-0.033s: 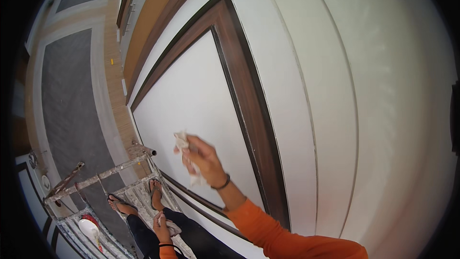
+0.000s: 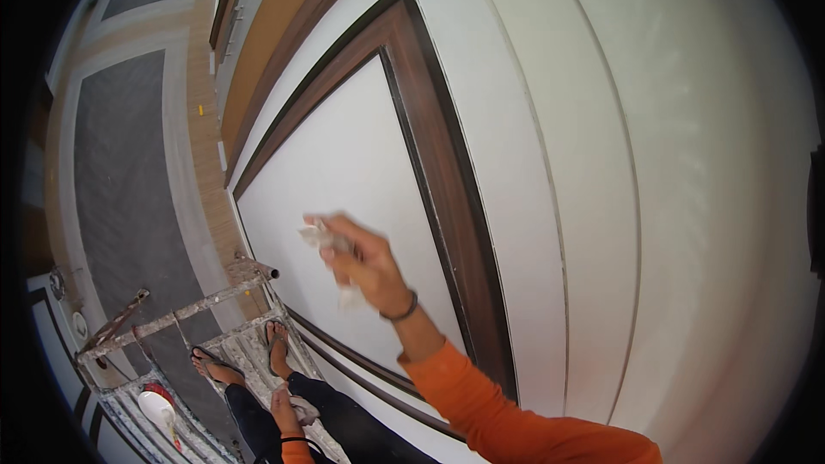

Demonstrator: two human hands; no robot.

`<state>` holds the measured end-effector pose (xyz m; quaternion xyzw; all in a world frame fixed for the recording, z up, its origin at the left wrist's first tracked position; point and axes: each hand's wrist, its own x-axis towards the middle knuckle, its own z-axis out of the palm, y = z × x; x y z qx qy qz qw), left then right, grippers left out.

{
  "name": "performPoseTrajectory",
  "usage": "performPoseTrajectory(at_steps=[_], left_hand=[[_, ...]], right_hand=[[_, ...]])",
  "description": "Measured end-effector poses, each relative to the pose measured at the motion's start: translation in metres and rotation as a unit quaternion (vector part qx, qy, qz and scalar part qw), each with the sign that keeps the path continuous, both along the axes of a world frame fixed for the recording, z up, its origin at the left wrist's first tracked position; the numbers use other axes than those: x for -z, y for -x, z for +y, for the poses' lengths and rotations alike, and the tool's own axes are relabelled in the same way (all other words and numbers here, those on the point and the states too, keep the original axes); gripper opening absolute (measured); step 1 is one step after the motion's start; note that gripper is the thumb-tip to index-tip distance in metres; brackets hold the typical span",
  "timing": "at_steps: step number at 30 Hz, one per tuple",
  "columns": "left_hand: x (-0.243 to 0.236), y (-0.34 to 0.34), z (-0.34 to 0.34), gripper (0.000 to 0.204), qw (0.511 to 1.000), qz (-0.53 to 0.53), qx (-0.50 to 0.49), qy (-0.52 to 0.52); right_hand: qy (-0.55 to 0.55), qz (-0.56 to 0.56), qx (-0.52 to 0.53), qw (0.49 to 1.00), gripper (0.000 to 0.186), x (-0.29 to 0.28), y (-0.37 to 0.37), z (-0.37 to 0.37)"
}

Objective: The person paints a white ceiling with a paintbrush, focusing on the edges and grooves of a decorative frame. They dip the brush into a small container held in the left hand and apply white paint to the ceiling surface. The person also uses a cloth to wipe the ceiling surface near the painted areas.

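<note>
My right hand [image 2: 368, 268] is raised in front of the white wall panel [image 2: 344, 155], its fingers closed round a crumpled off-white rag [image 2: 314, 234]. Part of the rag hangs below the palm; whether it touches the panel I cannot tell. Down by my legs, my left hand [image 2: 282, 408] is closed on a second pale rag [image 2: 304, 410], and its fingers are partly hidden. A dark brown frame moulding [image 2: 421, 77] with black edges borders the panel.
Under my sandalled feet is a paint-spattered scaffold platform [image 2: 245, 348] with a rail [image 2: 185, 314]. On its left part sits a white and red container [image 2: 156, 404] with a brush-like tool in it. Far below lies a grey and tan floor [image 2: 125, 163].
My right hand has moved slightly upward with its rag. My left hand has barely shifted.
</note>
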<state>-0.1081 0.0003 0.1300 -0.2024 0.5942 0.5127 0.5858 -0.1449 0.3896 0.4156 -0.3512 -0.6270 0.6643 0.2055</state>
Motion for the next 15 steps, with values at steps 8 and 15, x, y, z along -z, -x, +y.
performPoseTrajectory(at_steps=[8,15], left_hand=[[0.045,-0.009,-0.035,0.037,0.988,0.033,-0.133,0.07],[0.039,-0.004,-0.029,0.036,0.991,0.028,-0.121,0.058]], right_hand=[[-0.526,-0.124,-0.081,0.837,0.027,-0.123,0.182,0.195],[-0.731,-0.423,-0.168,0.509,0.04,-0.248,0.234,0.294]])
